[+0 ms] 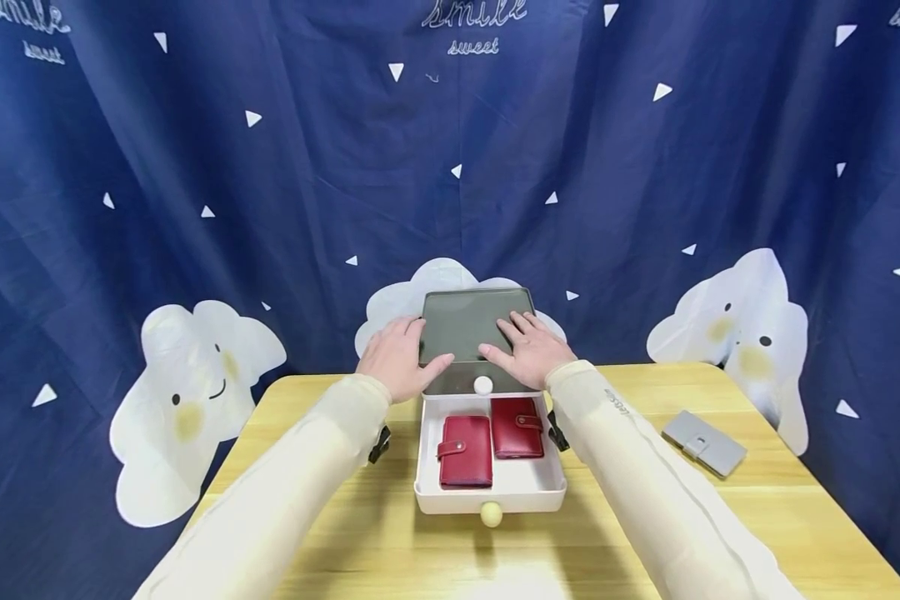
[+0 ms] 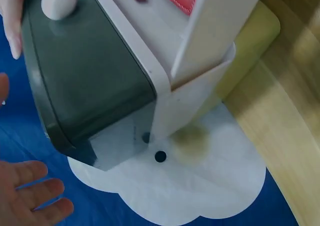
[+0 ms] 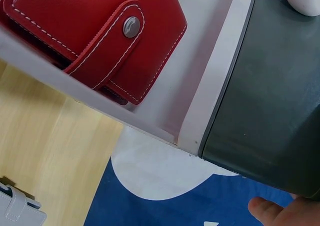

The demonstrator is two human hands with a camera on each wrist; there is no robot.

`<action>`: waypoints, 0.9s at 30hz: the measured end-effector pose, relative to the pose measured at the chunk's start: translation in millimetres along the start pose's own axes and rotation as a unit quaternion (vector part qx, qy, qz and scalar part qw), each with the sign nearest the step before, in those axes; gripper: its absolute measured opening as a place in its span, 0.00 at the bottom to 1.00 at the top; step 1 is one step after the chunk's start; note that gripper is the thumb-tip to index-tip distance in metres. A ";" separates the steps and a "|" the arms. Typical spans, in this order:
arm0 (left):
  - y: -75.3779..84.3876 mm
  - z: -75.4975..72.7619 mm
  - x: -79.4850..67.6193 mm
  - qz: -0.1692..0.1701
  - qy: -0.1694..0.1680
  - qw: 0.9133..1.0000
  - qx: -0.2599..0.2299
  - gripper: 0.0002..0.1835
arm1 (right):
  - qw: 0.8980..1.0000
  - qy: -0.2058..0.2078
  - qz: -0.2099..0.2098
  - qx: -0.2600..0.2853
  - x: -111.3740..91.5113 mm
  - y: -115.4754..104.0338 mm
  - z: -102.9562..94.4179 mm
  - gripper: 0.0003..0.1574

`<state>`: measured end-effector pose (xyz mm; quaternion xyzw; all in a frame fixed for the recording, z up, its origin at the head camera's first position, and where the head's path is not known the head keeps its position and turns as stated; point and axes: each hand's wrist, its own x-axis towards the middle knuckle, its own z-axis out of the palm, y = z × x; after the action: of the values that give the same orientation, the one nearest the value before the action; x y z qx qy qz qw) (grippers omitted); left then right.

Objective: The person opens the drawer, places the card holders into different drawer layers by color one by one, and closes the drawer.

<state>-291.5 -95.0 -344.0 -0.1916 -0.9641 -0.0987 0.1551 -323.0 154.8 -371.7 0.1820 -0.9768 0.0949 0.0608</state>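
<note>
A small drawer box with a dark green top [image 1: 468,325] stands on the table, its green drawer with a white knob [image 1: 483,385] closed. Below, a white drawer [image 1: 450,502] with a pale yellow knob [image 1: 491,515] is pulled out. Inside lie two red wallets [image 1: 468,446] [image 1: 513,429], each with a snap strap. My left hand [image 1: 396,360] is at the box's left edge, thumb toward the top; the left wrist view shows its fingers [image 2: 35,196] straight and apart from the side. My right hand [image 1: 531,348] is spread at the top's right side.
On the wooden table [image 1: 330,500], a grey wallet [image 1: 705,443] lies to the right of my right arm. A dark blue curtain [image 1: 345,150] with white clouds and triangles hangs right behind the table.
</note>
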 end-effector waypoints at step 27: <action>6.6 25.1 25.4 -0.063 -0.131 0.989 0.015 0.58 | 1.000 -0.013 0.008 0.010 -0.4 -2.8 -1.8 0.58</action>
<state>-317.7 -74.2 -357.9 -0.1394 -0.9876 -0.0678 0.0243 -321.5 152.7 -369.5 0.1764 -0.9779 0.1024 0.0456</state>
